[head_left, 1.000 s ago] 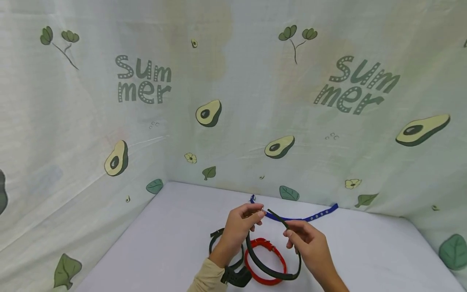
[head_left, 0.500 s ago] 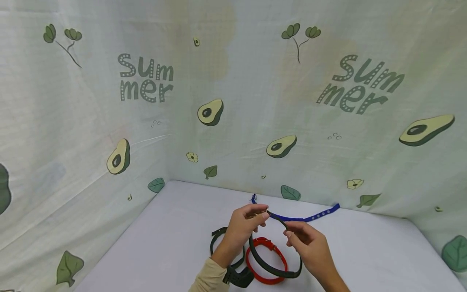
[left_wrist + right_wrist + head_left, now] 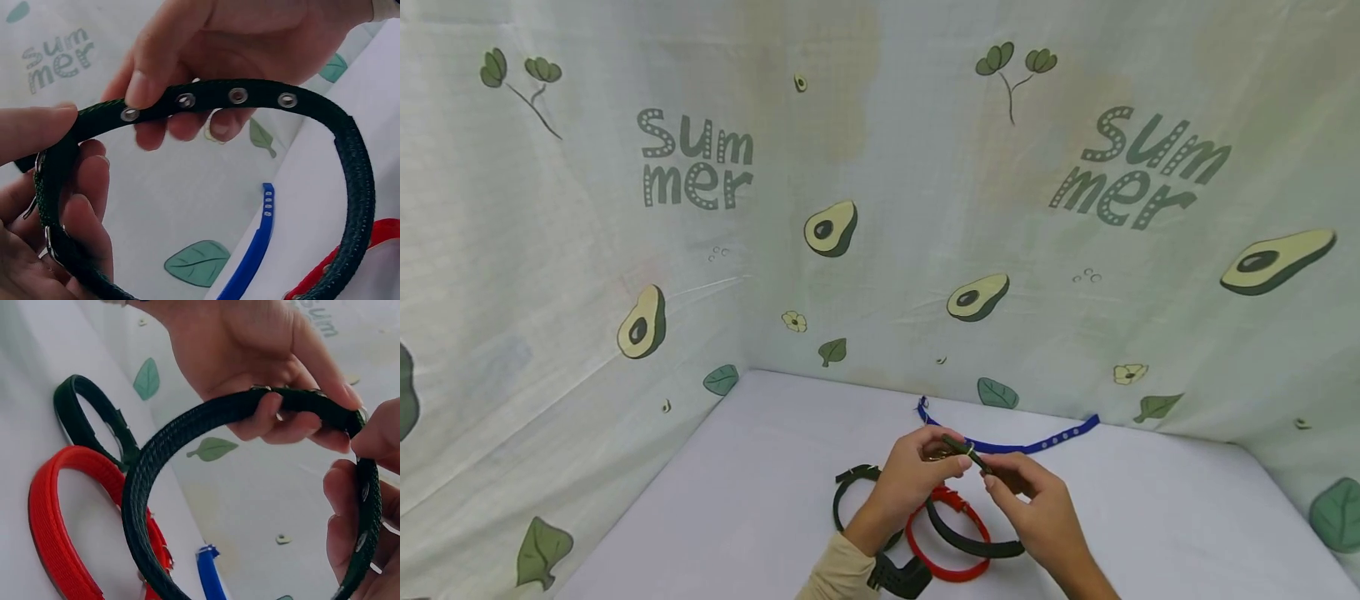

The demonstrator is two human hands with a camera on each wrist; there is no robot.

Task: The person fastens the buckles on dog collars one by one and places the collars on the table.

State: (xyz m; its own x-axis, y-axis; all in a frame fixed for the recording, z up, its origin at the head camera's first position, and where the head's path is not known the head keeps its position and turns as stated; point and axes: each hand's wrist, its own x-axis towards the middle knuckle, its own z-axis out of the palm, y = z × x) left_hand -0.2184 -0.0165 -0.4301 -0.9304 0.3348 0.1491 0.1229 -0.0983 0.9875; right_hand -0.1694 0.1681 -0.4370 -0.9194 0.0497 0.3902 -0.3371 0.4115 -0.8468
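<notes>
A dark green buckle collar (image 3: 973, 546) hangs in a loop between both hands. My left hand (image 3: 906, 479) pinches its buckle end; metal fittings (image 3: 51, 245) show by the fingers in the left wrist view. The collar's narrow tip (image 3: 953, 443) sticks out past a metal loop, above the left thumb. My right hand (image 3: 1037, 504) pinches the strap a little further along, close beside the left fingers. Metal eyelets (image 3: 237, 95) line this strap in the left wrist view. Beneath the held collar lies a red collar (image 3: 951, 575).
Left of the red collar lies another dark green collar (image 3: 841, 508), partly behind the left forearm. A blue collar with eyelets (image 3: 1000, 447) stretches along the back of the white table (image 3: 760, 500). A black boxy object (image 3: 901, 577) shows below the left wrist. Printed cloth (image 3: 880, 208) hangs behind.
The strap tip, free and to the right of the left fingers a second ago, has moved left to the buckle and now pokes through. My left hand has shifted right and slightly down.
</notes>
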